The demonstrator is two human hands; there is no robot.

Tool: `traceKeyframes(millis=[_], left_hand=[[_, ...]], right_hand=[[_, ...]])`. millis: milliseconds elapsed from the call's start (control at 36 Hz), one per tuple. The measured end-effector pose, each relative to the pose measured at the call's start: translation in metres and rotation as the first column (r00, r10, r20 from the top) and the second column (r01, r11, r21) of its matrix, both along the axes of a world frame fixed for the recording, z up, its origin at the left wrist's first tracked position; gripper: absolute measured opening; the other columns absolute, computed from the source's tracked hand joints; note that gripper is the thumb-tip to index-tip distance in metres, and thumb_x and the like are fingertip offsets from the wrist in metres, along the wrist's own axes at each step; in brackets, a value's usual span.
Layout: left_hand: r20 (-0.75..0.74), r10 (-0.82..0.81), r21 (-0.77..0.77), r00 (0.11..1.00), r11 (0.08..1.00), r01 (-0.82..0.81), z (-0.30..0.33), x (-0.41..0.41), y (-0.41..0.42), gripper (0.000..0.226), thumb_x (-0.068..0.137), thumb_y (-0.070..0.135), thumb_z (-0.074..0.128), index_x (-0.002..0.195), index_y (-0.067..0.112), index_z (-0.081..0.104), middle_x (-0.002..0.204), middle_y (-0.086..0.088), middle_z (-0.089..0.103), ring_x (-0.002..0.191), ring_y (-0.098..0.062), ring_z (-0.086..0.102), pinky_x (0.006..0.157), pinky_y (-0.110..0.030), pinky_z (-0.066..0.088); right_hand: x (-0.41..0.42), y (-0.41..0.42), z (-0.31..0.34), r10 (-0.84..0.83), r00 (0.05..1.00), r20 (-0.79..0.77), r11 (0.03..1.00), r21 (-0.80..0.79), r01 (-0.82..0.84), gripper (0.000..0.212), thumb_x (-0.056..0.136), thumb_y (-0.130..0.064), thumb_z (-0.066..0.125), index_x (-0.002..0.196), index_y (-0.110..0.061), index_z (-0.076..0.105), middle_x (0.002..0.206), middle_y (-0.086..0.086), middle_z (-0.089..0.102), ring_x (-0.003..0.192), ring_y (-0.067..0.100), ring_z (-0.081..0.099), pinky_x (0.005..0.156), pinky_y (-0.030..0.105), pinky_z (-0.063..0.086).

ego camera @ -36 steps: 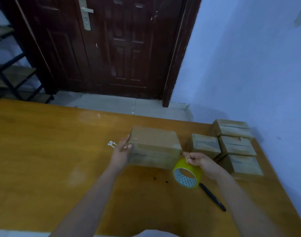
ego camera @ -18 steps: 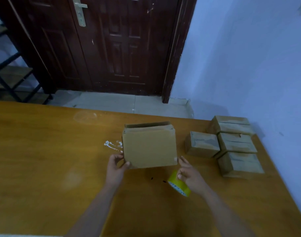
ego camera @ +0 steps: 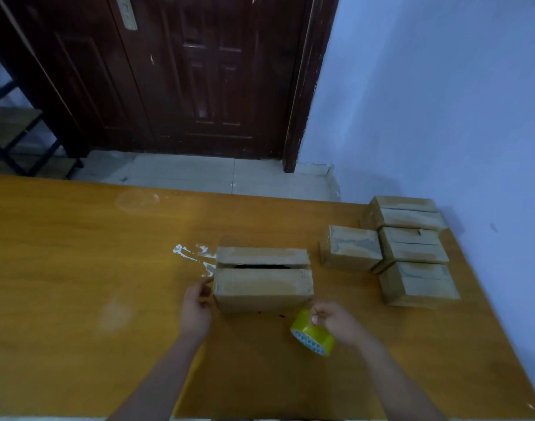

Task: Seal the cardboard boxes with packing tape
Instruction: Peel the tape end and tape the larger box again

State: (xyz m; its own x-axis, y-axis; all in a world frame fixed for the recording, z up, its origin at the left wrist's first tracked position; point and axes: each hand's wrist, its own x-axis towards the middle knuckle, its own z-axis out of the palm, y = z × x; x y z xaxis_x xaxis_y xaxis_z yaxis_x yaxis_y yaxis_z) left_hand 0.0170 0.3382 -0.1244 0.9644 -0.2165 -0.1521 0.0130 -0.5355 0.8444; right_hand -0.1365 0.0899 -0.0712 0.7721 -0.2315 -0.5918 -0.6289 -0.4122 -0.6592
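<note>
A cardboard box (ego camera: 261,284) lies on the wooden table (ego camera: 78,284) in front of me, its two top flaps closed with a dark gap between them. My left hand (ego camera: 195,308) rests at the box's left end, fingertips touching its corner. My right hand (ego camera: 336,320) grips a yellow roll of packing tape (ego camera: 312,333) just in front of the box's right corner, held above the table.
Several taped cardboard boxes (ego camera: 412,250) are grouped at the table's right side near the blue wall. White tape scraps (ego camera: 196,253) stick to the table left of the box. A dark wooden door (ego camera: 184,71) stands beyond the table's far edge.
The box was tipped up on its side half a second ago and now lies flat with its flap seam facing up. My right hand kept the tape roll.
</note>
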Motion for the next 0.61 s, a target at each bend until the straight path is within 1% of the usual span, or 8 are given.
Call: traceKeyframes(millis=[83,222,333,389,444,500,556,611], left_hand=[[0.032,0.121,-0.028,0.992,0.992,-0.121,0.018,0.011,0.001,0.047,0.083,-0.018,0.044,0.121,0.005,0.058,0.107,-0.009,0.053,0.098,-0.021,0.049,0.086,-0.040,0.043],[0.170,0.109,-0.179,0.979,0.981,-0.078,0.065,0.026,-0.023,0.021,0.091,-0.004,0.051,0.108,0.002,0.061,0.105,-0.013,0.059,0.090,-0.017,0.053,0.076,-0.022,0.041],[0.216,-0.231,-0.277,0.949,0.917,0.286,0.119,0.011,-0.061,0.018,0.095,0.008,0.053,0.094,0.024,0.060,0.095,0.005,0.060,0.085,0.002,0.055,0.073,-0.007,0.042],[0.254,-0.450,-0.223,0.856,0.834,0.505,0.141,-0.002,-0.081,0.011,0.094,0.015,0.056,0.092,0.024,0.061,0.093,0.010,0.058,0.085,0.004,0.055,0.074,-0.010,0.044],[0.244,-0.601,-0.150,0.761,0.752,0.642,0.160,-0.016,-0.101,0.010,0.092,0.025,0.061,0.093,0.015,0.064,0.092,0.004,0.059,0.086,-0.005,0.057,0.075,-0.021,0.047],[0.244,-0.682,-0.034,0.689,0.704,0.709,0.173,-0.026,-0.117,0.020,0.087,0.034,0.065,0.088,0.015,0.060,0.089,0.000,0.057,0.082,-0.014,0.054,0.071,-0.027,0.045],[0.277,-0.694,0.068,0.664,0.704,0.707,0.180,-0.030,-0.127,0.019,0.086,0.033,0.067,0.085,0.016,0.059,0.085,0.000,0.054,0.079,-0.014,0.050,0.066,-0.028,0.038],[0.276,-0.671,0.073,0.688,0.729,0.681,0.187,-0.030,-0.133,0.019,0.087,0.029,0.067,0.085,0.011,0.062,0.086,-0.004,0.059,0.080,-0.017,0.054,0.066,-0.030,0.042]], right_hand=[[-0.012,-0.006,0.011,-0.024,0.999,0.030,0.998,0.053,0.023,0.030,0.094,-0.006,0.050,0.067,-0.017,0.055,0.123,-0.011,0.051,0.117,0.017,0.046,0.093,0.031,0.036],[-0.019,-0.014,0.053,-0.132,0.977,0.169,0.990,0.074,0.121,0.018,0.092,-0.003,0.053,0.075,-0.005,0.059,0.118,-0.011,0.059,0.104,0.012,0.055,0.082,0.029,0.043],[-0.007,-0.014,0.090,-0.150,0.948,0.279,0.989,0.023,0.149,0.017,0.091,-0.007,0.056,0.076,-0.004,0.064,0.119,-0.010,0.059,0.104,0.005,0.054,0.084,0.032,0.042],[0.003,-0.013,0.106,-0.139,0.934,0.328,0.988,-0.022,0.155,0.015,0.090,-0.007,0.057,0.081,-0.003,0.067,0.117,-0.007,0.060,0.102,-0.001,0.052,0.086,0.029,0.040],[0.012,-0.010,0.121,-0.147,0.913,0.381,0.984,-0.035,0.174,0.013,0.090,-0.008,0.058,0.085,-0.003,0.070,0.112,-0.006,0.060,0.100,-0.004,0.052,0.086,0.019,0.039],[0.020,-0.008,0.134,-0.150,0.892,0.427,0.981,-0.048,0.188,0.013,0.089,-0.008,0.059,0.087,-0.003,0.071,0.110,-0.006,0.061,0.102,-0.004,0.051,0.083,0.010,0.036],[0.026,-0.007,0.144,-0.130,0.872,0.472,0.978,-0.086,0.192,0.016,0.089,-0.006,0.059,0.079,-0.008,0.072,0.113,-0.002,0.062,0.110,0.004,0.051,0.090,0.019,0.037],[0.030,-0.008,0.151,-0.118,0.835,0.537,0.966,-0.131,0.221,0.019,0.087,-0.003,0.060,0.075,-0.012,0.071,0.110,0.001,0.063,0.108,0.009,0.054,0.092,0.027,0.039]])
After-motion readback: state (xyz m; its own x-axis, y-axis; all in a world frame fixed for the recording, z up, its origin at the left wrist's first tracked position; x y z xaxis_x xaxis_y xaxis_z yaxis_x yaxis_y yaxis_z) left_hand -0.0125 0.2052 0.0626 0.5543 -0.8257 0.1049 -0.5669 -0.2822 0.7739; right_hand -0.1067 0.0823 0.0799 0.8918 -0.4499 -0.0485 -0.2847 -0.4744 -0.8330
